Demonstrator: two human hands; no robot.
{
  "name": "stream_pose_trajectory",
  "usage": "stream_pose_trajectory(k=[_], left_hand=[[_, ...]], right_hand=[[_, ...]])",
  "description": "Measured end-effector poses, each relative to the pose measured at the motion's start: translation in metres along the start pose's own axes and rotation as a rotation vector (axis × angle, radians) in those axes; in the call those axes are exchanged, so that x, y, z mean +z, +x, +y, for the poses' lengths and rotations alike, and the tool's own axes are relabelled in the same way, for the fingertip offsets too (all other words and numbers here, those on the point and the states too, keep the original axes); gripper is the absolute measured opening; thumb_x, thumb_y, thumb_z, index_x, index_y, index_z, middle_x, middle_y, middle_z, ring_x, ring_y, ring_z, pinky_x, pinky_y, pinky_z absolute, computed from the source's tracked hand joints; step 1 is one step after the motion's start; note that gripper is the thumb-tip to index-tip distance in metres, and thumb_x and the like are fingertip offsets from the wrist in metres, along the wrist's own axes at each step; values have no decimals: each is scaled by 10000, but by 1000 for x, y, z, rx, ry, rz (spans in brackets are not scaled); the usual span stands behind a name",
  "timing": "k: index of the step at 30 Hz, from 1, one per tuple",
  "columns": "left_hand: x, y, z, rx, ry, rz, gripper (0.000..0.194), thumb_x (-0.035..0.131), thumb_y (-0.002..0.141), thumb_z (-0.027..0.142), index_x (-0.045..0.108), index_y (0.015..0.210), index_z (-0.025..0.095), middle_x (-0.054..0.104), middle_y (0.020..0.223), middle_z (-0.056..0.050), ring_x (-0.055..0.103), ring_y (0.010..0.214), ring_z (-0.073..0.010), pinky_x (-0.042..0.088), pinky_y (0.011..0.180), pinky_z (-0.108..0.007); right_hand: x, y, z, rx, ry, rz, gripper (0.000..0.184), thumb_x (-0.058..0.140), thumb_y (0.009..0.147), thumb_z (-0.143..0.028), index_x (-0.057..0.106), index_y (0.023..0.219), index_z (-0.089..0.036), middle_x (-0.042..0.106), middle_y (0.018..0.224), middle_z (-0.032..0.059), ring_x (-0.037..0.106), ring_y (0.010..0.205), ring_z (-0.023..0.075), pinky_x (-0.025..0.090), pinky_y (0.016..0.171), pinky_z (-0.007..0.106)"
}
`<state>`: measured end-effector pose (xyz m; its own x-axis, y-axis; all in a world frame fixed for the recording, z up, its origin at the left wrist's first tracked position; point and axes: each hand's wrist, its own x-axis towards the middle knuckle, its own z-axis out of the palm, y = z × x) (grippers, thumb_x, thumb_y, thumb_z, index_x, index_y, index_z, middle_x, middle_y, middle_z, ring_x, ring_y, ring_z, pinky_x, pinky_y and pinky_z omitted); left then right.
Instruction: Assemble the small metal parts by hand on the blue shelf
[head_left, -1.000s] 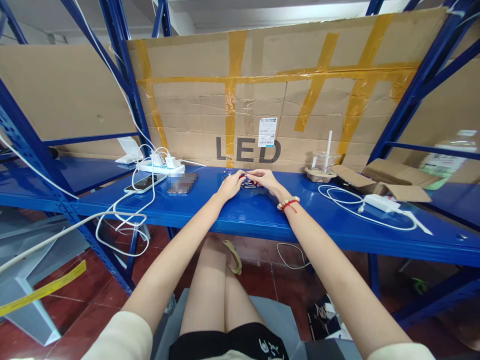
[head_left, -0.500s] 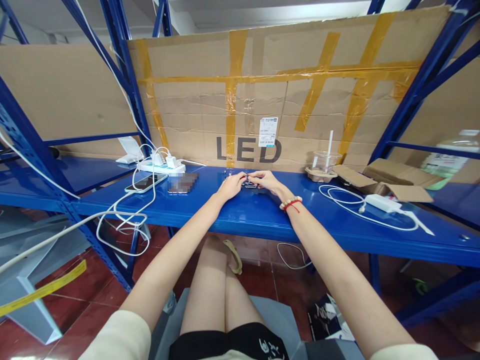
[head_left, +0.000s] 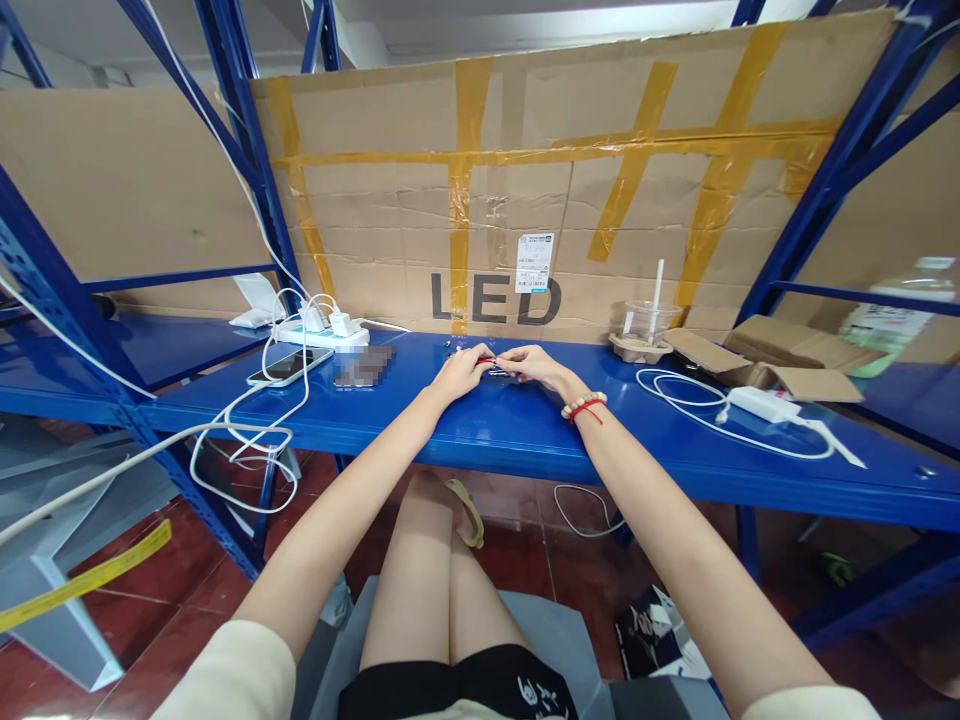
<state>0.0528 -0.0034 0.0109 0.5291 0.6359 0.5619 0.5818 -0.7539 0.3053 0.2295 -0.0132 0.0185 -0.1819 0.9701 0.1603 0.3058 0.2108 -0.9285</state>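
Note:
My left hand (head_left: 460, 373) rests on the blue table with its fingers closed at the tips, pinching a small, thin red piece (head_left: 487, 361). Facing it, my right hand (head_left: 535, 364) has its thumb and fingers pressed together at the other end of the piece. Just below, between both hands, lies a small dark, silvery thing (head_left: 497, 372), partly covered by my fingers. It is too small to name. A beaded bracelet (head_left: 583, 405) with a red cord is around my right wrist.
Left of my hands lie a phone (head_left: 291, 368), a blurred-out flat object (head_left: 365, 367) and a white power strip (head_left: 322, 336) with tangled cables. Right are a plastic cup (head_left: 643, 330) with a straw, a white adapter (head_left: 765, 405) and an open carton (head_left: 795, 350). Cardboard (head_left: 360, 230) stands behind.
My fingertips have shifted slightly around the small pieces, and more of the red piece shows between my hands. The things around stay put.

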Motion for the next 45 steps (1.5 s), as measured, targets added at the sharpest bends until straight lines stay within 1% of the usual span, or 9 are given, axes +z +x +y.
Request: stream_pose_trajectory(k=[5, 11, 14, 17, 24, 34, 39, 45], left_hand=[[1, 1, -2, 20, -25, 22, 161, 453, 822, 225, 578, 919, 196, 665, 941, -39, 600, 869, -175, 451, 777, -286], [2, 2, -1, -9, -72, 51, 169, 456, 823, 232, 579, 932, 198, 669, 928, -36, 603, 845, -167, 451, 772, -279], [3, 2, 0, -42, -78, 68, 188, 441, 836, 261, 573, 958, 205, 669, 931, -37, 606, 847, -169, 451, 776, -281], [2, 2, 2, -69, -67, 75, 210, 424, 848, 283, 566, 984, 210, 668, 932, -36, 607, 845, -172, 451, 775, -283], [-1, 1, 6, -84, -72, 59, 235, 403, 862, 306, 559, 1010, 211, 670, 889, -30, 609, 829, -166, 449, 760, -269], [-2, 0, 10, -99, -54, 52, 237, 392, 870, 295, 552, 1024, 215, 667, 873, -29, 611, 833, -169, 443, 760, -269], [-1, 0, 9, -121, -36, 48, 239, 392, 870, 309, 552, 1025, 221, 666, 888, -30, 609, 842, -174, 443, 762, -276], [-1, 0, 9, -111, -30, 42, 243, 388, 872, 310, 551, 1034, 230, 667, 926, -32, 607, 868, -179, 445, 776, -285]], right_hand=[[-2, 3, 4, 4, -5, -16, 415, 763, 540, -432, 692, 827, -141, 539, 595, -15, 424, 531, 54, 324, 451, 174], [-3, 4, 5, 9, 26, -20, 430, 751, 561, -453, 690, 859, -148, 572, 663, 1, 435, 547, 53, 333, 465, 175], [-1, 1, -1, 1, 56, -19, 426, 751, 556, -463, 683, 828, -143, 573, 685, 3, 437, 564, 52, 331, 467, 169], [1, -2, -5, -15, 81, -14, 419, 752, 545, -472, 669, 778, -134, 547, 655, -5, 431, 567, 52, 337, 475, 169], [2, -1, -7, -26, 123, -11, 389, 759, 546, -451, 644, 734, -130, 488, 571, -32, 411, 539, 50, 338, 473, 172], [2, 1, -4, -3, 133, 10, 414, 769, 536, -450, 654, 770, -128, 507, 600, -17, 443, 571, 60, 352, 475, 162], [3, 1, -5, 10, 145, 12, 388, 773, 528, -433, 647, 736, -130, 500, 589, -25, 428, 559, 58, 343, 472, 169], [3, -1, -6, 16, 139, 12, 357, 774, 538, -416, 651, 721, -135, 509, 601, -21, 426, 559, 54, 345, 473, 166]])
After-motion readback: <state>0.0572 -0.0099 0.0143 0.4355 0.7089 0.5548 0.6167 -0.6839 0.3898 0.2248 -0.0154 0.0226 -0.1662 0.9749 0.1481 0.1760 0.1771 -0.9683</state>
